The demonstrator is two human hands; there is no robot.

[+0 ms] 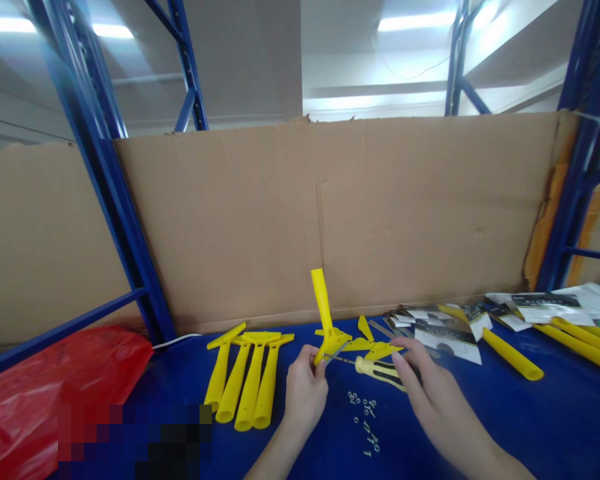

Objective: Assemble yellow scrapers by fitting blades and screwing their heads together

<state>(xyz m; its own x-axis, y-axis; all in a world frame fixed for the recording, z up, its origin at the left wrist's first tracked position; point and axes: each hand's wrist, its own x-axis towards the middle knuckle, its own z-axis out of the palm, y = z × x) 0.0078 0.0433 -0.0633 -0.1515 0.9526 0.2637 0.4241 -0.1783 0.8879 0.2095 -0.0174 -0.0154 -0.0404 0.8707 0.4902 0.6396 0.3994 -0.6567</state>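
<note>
My left hand is closed on the head of a yellow plastic scraper, its tubular handle pointing up and away. A screwdriver with a cream and black handle is in my right hand, gripped at the rear of the handle. Its shaft points left and the tip meets the scraper head by my left fingers; whether it sits in a screw is too small to tell. Behind the screwdriver lie loose yellow clamp pieces. Small screws and nuts are scattered on the blue table between my forearms.
Several yellow scrapers lie side by side on the left. To the right are printed packets, a yellow tube and more tubes. Red plastic sheeting covers the left side. A cardboard wall and blue rack posts stand behind.
</note>
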